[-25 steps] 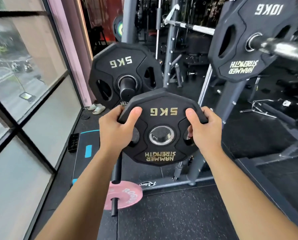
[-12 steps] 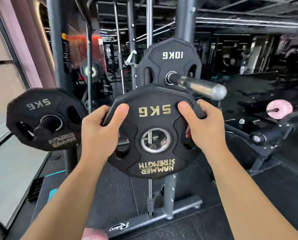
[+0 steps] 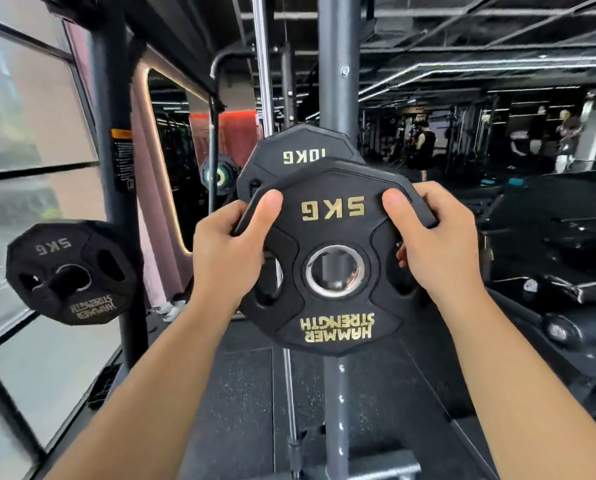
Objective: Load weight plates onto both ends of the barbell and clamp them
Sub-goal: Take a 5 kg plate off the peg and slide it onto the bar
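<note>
**At the barbell's near end: 5 kg plate (image 3: 334, 233) squared up to the sleeve**

Directly in front of the 10 kg plate (image 3: 300, 150), which already sits on the bar, I hold the 5 kg plate upright with its lettered face toward me. I hold it there because its steel-ringed bore has to meet the barbell sleeve (image 3: 336, 270), whose dark end shows centred through the hole. Whether the tip has entered the bore I cannot tell. The 10 kg plate peeks out above and to the left of mine, so the two are nearly stacked, and I judge a short push along the sleeve is what remains.

My left grip (image 3: 227, 251) is closed on the plate's upper left rim, thumb flat on the front face and fingers wrapped round behind. My right grip (image 3: 438, 251) mirrors it on the upper right rim, with its fingertips showing through the side cut-out. Neither is free. Holding the plate high on opposite sides lets the weight hang below my grips and keeps the face square to the sleeve, so the bore should not bind. Both forearms reach forward, angling in toward the plate.

Off to my left a second 5 kg plate (image 3: 71, 271) hangs on a storage peg (image 3: 55, 284) by the rack upright (image 3: 116, 202). I take it to be meant for the other end. No clamp is in view.
</note>
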